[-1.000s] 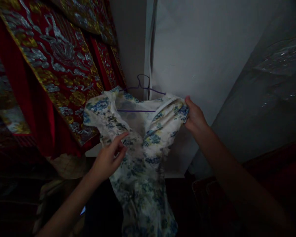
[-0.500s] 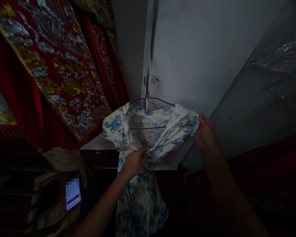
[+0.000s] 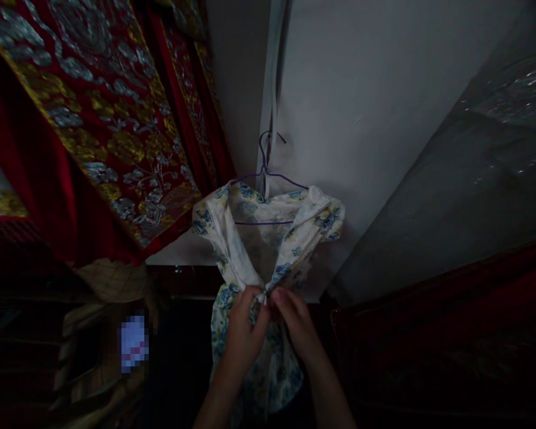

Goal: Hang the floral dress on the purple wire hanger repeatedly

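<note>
A white dress [image 3: 295, 241] with blue and yellow flowers hangs on a thin purple wire hanger [image 3: 264, 171]. Its front lies open in a deep V that narrows to a zipper pull [image 3: 265, 298] at the waist. At the bottom of the V, my left hand [image 3: 246, 325] pinches the fabric just left of the zipper. My right hand [image 3: 295, 319] is closed on the right edge of the same opening, close to the left hand. Behind the hands the skirt of the dress hangs down, partly covered by my forearms. Dim light hides fine detail at the fingertips.
Red cloth [image 3: 116, 119] embroidered in gold and silver hangs at the left. A pale wall [image 3: 361, 89] stands behind the hanger, with clear plastic sheeting [image 3: 495, 131] at the right. A blurred lit screen [image 3: 134, 344] shows at lower left beside a slatted wooden piece [image 3: 84, 387].
My right hand has let go of the right sleeve and come down to the zipper area. My left hand stays at the opening, slightly lower. The sleeves have dropped inward.
</note>
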Motion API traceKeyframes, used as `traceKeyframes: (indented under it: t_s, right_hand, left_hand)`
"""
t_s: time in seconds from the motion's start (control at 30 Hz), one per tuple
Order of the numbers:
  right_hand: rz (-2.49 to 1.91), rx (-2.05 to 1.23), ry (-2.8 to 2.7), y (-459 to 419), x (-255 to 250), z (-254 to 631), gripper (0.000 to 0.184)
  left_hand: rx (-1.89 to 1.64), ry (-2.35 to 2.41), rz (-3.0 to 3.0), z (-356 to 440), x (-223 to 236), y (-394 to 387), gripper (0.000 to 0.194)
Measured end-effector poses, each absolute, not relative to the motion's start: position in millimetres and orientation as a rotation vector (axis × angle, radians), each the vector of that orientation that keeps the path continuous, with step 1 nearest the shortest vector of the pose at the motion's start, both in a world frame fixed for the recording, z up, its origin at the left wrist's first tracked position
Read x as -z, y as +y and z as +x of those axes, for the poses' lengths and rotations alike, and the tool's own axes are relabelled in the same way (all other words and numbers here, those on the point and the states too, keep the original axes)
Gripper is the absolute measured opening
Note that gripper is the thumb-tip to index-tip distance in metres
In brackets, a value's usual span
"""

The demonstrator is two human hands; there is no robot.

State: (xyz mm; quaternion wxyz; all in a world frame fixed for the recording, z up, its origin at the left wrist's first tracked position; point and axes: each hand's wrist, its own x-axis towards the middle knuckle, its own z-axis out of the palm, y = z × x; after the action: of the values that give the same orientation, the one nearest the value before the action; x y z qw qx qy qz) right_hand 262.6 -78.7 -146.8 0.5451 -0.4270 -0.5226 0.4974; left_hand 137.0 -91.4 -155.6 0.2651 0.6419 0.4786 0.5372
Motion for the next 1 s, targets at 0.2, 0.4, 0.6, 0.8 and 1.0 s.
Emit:
traceKeyframes:
  t_s: [0.2,0.4,0.6,0.8,1.0]
  right_hand:
    - [-1.002,-1.290,-1.226,-82.4,135.4,248.0,0.041]
    - [-0.971,-1.305,-1.224,-85.9,140.3,250.0,0.036]
    - [-1.095,-1.056,-1.279,-82.8,152.2,245.9,0.031]
    - [-1.136,-1.024,-1.337,-77.8,152.4,248.8,0.033]
    - [-1.203,-1.198,-1.231,-73.4,146.7,269.4,0.039]
  left_hand:
    - [-1.706,1.268,1.286,139.5,164.8,-99.6,0.047]
    - [-1.627,1.232,1.232,140.8,169.8,-99.8,0.054]
    - [-1.555,1.210,1.314,138.9,168.2,-99.3,0.058]
    - [-1.588,1.248,1.347,146.1,171.3,-100.9,0.054]
    - [-1.727,1.276,1.359,152.6,186.0,-95.4,0.050]
